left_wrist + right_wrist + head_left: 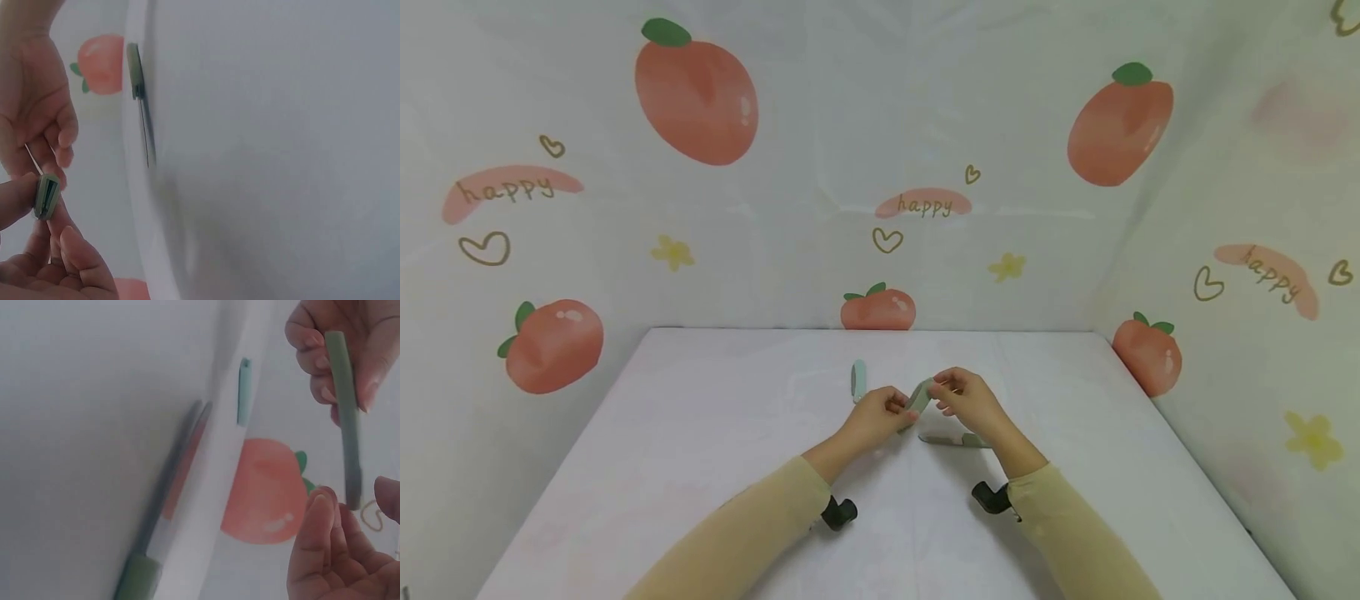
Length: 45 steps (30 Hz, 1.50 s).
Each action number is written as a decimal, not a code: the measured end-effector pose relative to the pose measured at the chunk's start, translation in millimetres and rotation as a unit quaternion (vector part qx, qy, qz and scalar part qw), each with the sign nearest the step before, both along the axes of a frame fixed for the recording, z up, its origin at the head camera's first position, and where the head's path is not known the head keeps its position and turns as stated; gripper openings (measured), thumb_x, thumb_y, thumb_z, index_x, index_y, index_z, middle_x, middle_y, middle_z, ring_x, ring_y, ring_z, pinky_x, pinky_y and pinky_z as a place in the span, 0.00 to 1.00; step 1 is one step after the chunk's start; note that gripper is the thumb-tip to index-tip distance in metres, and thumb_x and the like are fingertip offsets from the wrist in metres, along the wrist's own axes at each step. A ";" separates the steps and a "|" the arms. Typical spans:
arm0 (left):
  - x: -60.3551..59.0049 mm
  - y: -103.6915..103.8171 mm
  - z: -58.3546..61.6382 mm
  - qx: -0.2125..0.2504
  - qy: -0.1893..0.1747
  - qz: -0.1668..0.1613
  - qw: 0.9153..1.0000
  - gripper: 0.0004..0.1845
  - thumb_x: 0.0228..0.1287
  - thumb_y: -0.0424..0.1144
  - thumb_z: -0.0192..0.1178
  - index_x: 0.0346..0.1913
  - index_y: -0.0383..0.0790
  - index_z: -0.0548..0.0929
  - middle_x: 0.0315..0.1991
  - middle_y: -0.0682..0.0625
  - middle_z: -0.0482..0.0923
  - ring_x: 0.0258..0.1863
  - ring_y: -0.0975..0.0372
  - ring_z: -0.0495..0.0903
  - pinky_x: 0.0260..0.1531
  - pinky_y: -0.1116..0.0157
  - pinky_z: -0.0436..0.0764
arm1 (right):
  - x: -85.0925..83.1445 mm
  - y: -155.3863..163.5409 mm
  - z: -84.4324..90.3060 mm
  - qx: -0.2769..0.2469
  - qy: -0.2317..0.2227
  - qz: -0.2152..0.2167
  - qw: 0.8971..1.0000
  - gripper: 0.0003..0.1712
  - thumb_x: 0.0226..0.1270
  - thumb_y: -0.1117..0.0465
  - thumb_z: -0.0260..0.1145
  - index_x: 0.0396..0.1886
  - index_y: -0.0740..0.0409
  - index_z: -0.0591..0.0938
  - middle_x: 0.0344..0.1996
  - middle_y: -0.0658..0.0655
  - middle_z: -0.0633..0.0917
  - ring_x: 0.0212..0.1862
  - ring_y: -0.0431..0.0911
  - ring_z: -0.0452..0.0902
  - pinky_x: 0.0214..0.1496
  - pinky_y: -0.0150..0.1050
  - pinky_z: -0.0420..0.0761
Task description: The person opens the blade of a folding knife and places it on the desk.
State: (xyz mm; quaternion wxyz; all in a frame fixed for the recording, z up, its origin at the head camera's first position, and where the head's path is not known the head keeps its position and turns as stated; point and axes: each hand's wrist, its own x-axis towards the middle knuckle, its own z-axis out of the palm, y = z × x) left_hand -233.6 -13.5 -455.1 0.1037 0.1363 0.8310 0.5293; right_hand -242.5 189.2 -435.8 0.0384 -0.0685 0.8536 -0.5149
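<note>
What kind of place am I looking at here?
Probably a small indoor filming setup, though I can't be certain: a white tabletop backed by white sheeting printed with red fruit and "happy", plus a black device at the right wrist.

The 2 arms (745, 525) reach forward, angled inward. The left hand (877, 417) pinches between thumb and fingers; the right hand (973, 403), just beside it, has its thumb apart from its loosely bent fingers.

left hand (877, 414) pinching grey-green piece (921, 396), right hand (974, 405) at its upper end, knife (946, 439) below right hand, pale teal object (859, 380) beyond left hand
</note>
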 end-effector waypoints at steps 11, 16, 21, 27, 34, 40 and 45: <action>12.8 -8.8 1.1 0.015 0.027 -0.004 1.000 0.10 0.68 0.43 0.66 0.44 0.40 0.81 0.36 0.53 0.82 0.33 0.65 0.80 0.34 0.66 0.79 | 7.0 -10.3 -1.9 -0.063 -0.016 0.034 0.997 0.15 0.75 0.63 0.62 0.50 0.72 0.78 0.31 0.56 0.85 0.33 0.45 0.83 0.39 0.38 0.84; 12.3 -15.2 3.1 0.004 0.052 -0.029 0.998 0.08 0.69 0.42 0.65 0.41 0.42 0.80 0.32 0.54 0.80 0.28 0.65 0.78 0.29 0.68 0.77 | 9.1 -10.8 -0.4 -0.068 -0.018 0.060 0.996 0.14 0.75 0.62 0.62 0.50 0.71 0.78 0.32 0.57 0.85 0.34 0.44 0.82 0.40 0.37 0.83; 10.8 -18.8 5.4 -0.015 0.069 -0.062 0.996 0.09 0.70 0.44 0.64 0.38 0.43 0.78 0.27 0.56 0.77 0.23 0.67 0.73 0.24 0.69 0.73 | 13.9 -12.4 4.5 -0.063 -0.023 0.090 0.994 0.14 0.75 0.61 0.62 0.51 0.69 0.78 0.33 0.56 0.85 0.36 0.46 0.81 0.41 0.38 0.82; 11.7 -24.6 10.5 -0.057 0.085 -0.112 0.988 0.15 0.71 0.50 0.62 0.30 0.47 0.75 0.19 0.58 0.69 0.20 0.68 0.67 0.22 0.69 0.66 | 19.0 -15.6 7.2 -0.068 -0.029 0.146 0.986 0.14 0.77 0.62 0.60 0.50 0.70 0.79 0.33 0.55 0.85 0.35 0.46 0.80 0.41 0.37 0.82; 10.8 -29.5 9.4 -0.046 0.087 -0.143 0.985 0.16 0.73 0.50 0.59 0.29 0.45 0.73 0.21 0.57 0.69 0.22 0.67 0.67 0.23 0.68 0.67 | 18.8 -15.5 8.0 -0.060 -0.024 0.171 0.983 0.14 0.77 0.62 0.59 0.50 0.70 0.80 0.32 0.55 0.85 0.35 0.46 0.79 0.40 0.38 0.82; 11.3 -32.7 8.4 -0.037 0.086 -0.146 0.985 0.14 0.75 0.47 0.56 0.31 0.45 0.74 0.24 0.57 0.71 0.25 0.66 0.68 0.27 0.68 0.69 | 19.6 -16.1 8.6 -0.056 -0.030 0.176 0.982 0.13 0.77 0.62 0.60 0.48 0.70 0.81 0.31 0.55 0.84 0.35 0.46 0.79 0.41 0.37 0.81; 11.6 -37.2 7.2 -0.023 0.096 -0.137 0.986 0.14 0.76 0.45 0.55 0.30 0.44 0.74 0.23 0.57 0.67 0.23 0.66 0.65 0.24 0.68 0.66 | 19.1 -16.2 8.4 -0.061 -0.030 0.178 0.982 0.13 0.77 0.63 0.60 0.49 0.71 0.80 0.32 0.56 0.84 0.35 0.45 0.79 0.40 0.37 0.82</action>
